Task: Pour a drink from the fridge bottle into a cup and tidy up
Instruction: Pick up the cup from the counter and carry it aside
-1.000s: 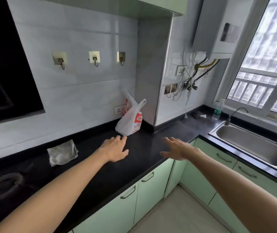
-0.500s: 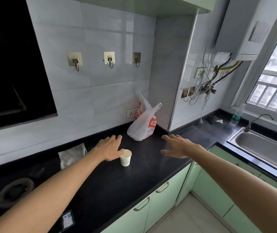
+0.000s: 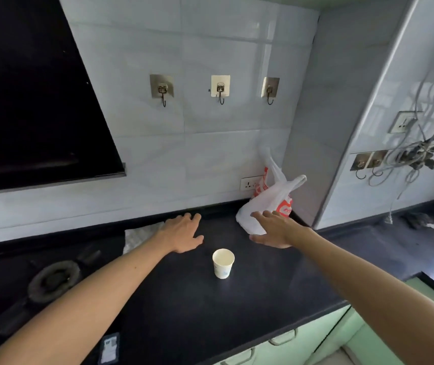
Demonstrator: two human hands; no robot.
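White paper cup (image 3: 223, 263) stands upright and empty on the black worktop (image 3: 263, 299), positioned ready for pouring. Left hand (image 3: 184, 234) and right hand (image 3: 273, 229) hover flat, fingers spread, holding nothing.

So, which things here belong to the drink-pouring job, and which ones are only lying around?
For the job:
paper cup, upright on the counter
left hand and right hand, both with straight fingers, holding nothing

Lying about:
plastic bag
cloth
stove burner
wall hooks
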